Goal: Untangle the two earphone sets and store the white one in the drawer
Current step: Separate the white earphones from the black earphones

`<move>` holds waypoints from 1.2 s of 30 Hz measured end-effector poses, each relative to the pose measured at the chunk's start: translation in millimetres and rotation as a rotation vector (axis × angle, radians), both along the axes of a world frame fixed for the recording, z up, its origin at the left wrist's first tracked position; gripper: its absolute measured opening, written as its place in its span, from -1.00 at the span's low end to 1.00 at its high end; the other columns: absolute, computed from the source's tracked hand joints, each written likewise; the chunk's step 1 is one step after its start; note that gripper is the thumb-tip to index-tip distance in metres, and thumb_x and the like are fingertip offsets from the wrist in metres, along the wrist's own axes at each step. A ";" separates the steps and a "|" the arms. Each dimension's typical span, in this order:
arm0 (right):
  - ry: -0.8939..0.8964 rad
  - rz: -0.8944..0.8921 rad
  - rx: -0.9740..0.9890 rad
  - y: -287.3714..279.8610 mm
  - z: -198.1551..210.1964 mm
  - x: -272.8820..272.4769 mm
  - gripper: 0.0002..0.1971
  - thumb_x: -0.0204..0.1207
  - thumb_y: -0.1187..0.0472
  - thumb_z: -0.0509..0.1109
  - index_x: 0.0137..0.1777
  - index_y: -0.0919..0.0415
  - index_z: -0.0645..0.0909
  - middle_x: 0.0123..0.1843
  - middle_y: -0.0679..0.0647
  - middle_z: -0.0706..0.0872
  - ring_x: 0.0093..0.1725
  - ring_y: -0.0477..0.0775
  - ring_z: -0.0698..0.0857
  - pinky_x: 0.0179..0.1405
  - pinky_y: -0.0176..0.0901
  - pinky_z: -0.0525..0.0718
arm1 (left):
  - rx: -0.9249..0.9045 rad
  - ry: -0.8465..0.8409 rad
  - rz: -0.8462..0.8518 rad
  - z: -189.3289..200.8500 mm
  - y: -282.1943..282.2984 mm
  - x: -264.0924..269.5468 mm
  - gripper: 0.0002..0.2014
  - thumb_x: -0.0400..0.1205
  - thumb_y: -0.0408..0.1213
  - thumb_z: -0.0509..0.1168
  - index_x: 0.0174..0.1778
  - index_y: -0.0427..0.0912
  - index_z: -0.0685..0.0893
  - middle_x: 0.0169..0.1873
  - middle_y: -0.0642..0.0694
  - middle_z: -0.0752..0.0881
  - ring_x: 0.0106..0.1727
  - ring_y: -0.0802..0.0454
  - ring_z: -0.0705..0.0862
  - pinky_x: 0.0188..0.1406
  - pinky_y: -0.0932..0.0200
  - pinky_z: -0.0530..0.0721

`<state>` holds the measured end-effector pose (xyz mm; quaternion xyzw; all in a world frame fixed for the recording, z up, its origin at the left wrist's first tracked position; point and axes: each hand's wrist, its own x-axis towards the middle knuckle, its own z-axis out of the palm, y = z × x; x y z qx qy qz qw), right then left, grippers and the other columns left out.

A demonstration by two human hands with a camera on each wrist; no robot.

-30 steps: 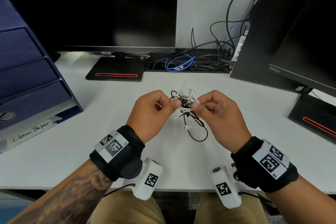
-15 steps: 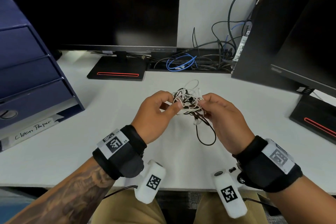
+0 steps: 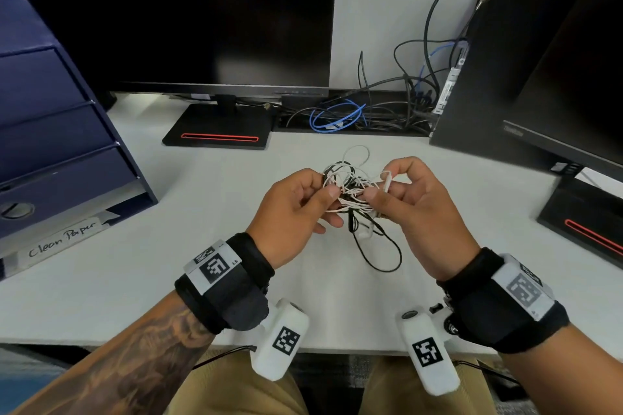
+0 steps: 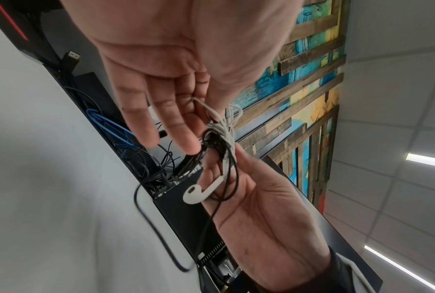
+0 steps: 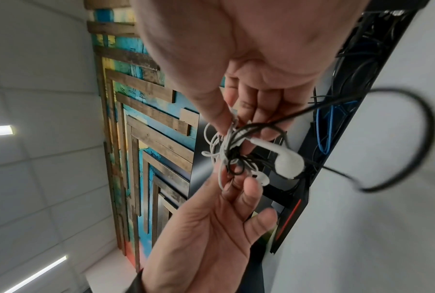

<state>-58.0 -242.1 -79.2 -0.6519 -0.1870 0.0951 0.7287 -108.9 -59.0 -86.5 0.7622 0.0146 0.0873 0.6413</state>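
A knot of white and black earphone cords hangs above the white desk, between my two hands. My left hand pinches its left side with thumb and forefinger. My right hand pinches its right side, with a white stem by the forefinger. A black loop dangles below, and a white loop sticks up at the back. The left wrist view shows the tangle and a white earbud hanging in front of the right palm. The right wrist view shows that earbud and the black loop.
A dark blue drawer unit stands at the desk's left, all drawers closed, above a strip labelled "Clean Paper". A monitor on a stand is straight ahead, another monitor at right. Loose cables lie at the back.
The view has shifted and the hands now sit a little further right in it. They have worked the knot looser: a white loop now sticks up and the black loop hangs longer.
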 end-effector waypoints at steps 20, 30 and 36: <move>-0.019 0.054 -0.108 0.3 -11.3 0.7 -0.53 0.54 0.57 0.45 0.36 0.12 0.60 0.02 -0.03 0.78 0.03 -0.06 0.72 0.10 -0.08 0.72 | -0.189 0.016 -0.001 -2.0 -8.2 -1.2 -0.64 0.58 -0.48 0.45 0.28 -0.20 0.62 -0.07 -0.28 0.76 -0.19 -0.04 0.80 -0.30 0.03 0.80; -0.019 0.111 -0.078 2.7 -10.0 -3.9 -0.50 0.54 0.59 0.41 0.38 0.15 0.51 0.11 0.17 0.81 -0.02 0.04 0.76 -0.01 -0.08 0.74 | -0.165 0.023 0.039 -2.4 -6.5 -1.1 -0.76 0.60 -0.51 0.40 0.17 -0.22 0.69 -0.07 -0.25 0.79 -0.27 0.10 0.67 -0.46 0.18 0.64; -0.010 -0.008 -0.047 3.9 -8.4 -3.6 -0.69 0.59 0.45 0.46 0.27 0.19 0.60 -0.16 0.10 0.73 -0.16 -0.03 0.75 -0.02 -0.08 0.73 | -0.246 0.034 0.035 2.8 -3.6 -0.5 -0.83 0.63 -0.57 0.31 -0.02 -0.22 0.66 -0.17 -0.12 0.74 -0.31 0.12 0.62 -0.39 0.12 0.68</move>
